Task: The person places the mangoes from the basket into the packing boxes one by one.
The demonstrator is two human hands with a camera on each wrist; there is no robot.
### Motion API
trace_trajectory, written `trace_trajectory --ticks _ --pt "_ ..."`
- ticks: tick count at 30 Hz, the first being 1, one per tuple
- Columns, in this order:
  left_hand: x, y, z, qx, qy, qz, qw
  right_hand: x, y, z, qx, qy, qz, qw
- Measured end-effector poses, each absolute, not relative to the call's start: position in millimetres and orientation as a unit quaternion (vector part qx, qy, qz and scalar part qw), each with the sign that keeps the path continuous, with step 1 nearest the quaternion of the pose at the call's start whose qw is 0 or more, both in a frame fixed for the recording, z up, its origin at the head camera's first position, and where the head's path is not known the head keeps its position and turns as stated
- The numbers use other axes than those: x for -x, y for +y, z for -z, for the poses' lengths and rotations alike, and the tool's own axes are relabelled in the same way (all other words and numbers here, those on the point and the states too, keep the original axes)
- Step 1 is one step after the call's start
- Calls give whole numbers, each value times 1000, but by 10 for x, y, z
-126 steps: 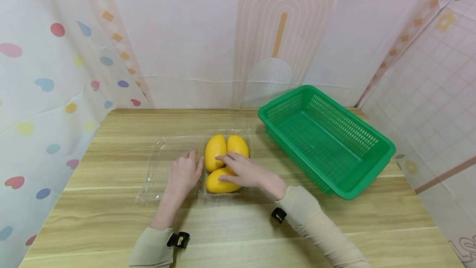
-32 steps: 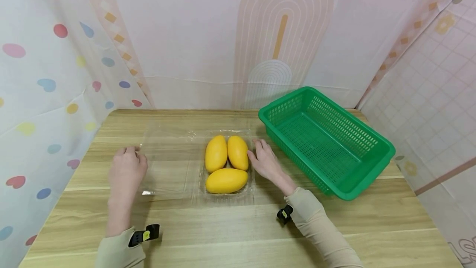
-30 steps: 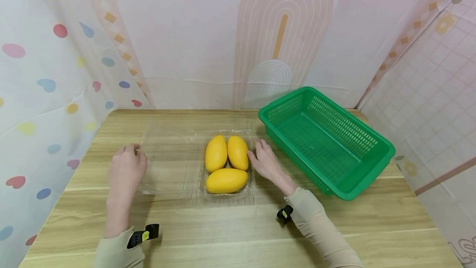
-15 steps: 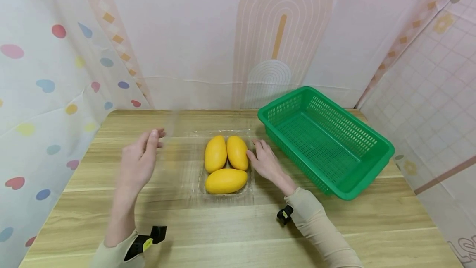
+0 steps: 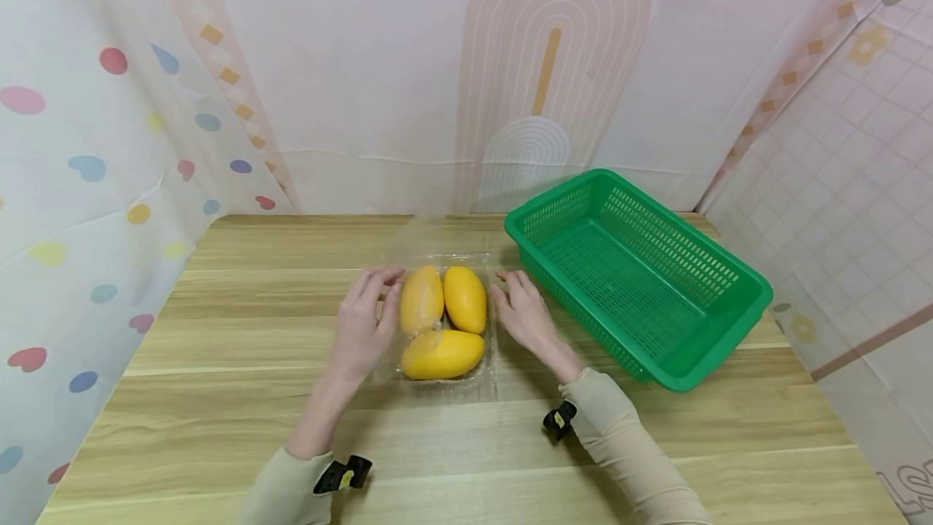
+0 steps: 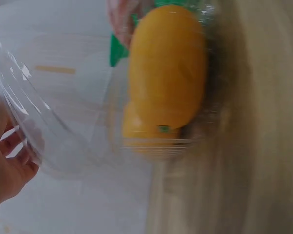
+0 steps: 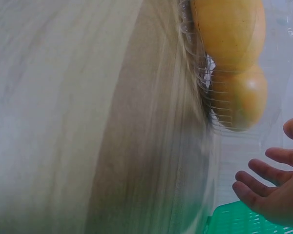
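Three yellow mangoes [image 5: 443,355] lie in a clear plastic box [image 5: 491,363] on the table. Its hinged lid [image 6: 49,107] stands tilted up over the left mango [image 5: 422,298], which shows through it. Fingers slightly bent, my left hand [image 5: 360,326] touches the lid from its outer left side; in the left wrist view the fingertips show partly through the plastic. My right hand [image 5: 528,316] is beside the box's right side, its fingers loosely spread and holding nothing. In the right wrist view, the right hand [image 7: 276,190] appears apart from the mangoes.
A green plastic basket [image 5: 656,363] with slotted sides stands at the right rear, close to my right hand. The wooden table [image 5: 219,395] ends at the patterned cloth [image 5: 364,87] behind and at both sides.
My left hand has moved right from the table's left part, swinging the lid up and over toward the mangoes. The right hand left the mangoes earlier and has stayed beside the box.
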State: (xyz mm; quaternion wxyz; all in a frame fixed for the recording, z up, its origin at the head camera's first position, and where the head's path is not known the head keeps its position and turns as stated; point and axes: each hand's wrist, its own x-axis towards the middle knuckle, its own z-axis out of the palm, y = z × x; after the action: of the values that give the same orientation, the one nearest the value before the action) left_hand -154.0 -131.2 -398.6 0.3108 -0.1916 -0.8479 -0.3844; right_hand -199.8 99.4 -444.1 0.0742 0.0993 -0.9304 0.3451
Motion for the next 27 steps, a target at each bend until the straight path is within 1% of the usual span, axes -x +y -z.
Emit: trace_trajectory --ticks 2,9,11,14,17,23,27 --pt "1546 -1301 4058 187 -863 369 291 2000 1002 4441 -98 -927 -352 83" --pt "1538 -1304 4194 123 -922 323 177 2035 1020 4428 -94 -921 -368 91" --pt "1536 -1300 4206 115 -935 299 152 2060 1022 4416 -93 -917 -376 95" --pt "1543 -1288 4220 110 -949 266 129 2112 1017 4386 -91 -912 -389 97" --pt "1544 -1276 4220 99 -957 247 111 2173 1002 4352 -81 -910 -398 87" --pt "1535 -1279 4214 66 -967 240 57 2313 936 4322 -55 -911 -404 61" --pt "1535 -1285 4220 61 -968 240 45 2394 880 4310 -39 -908 -415 39"
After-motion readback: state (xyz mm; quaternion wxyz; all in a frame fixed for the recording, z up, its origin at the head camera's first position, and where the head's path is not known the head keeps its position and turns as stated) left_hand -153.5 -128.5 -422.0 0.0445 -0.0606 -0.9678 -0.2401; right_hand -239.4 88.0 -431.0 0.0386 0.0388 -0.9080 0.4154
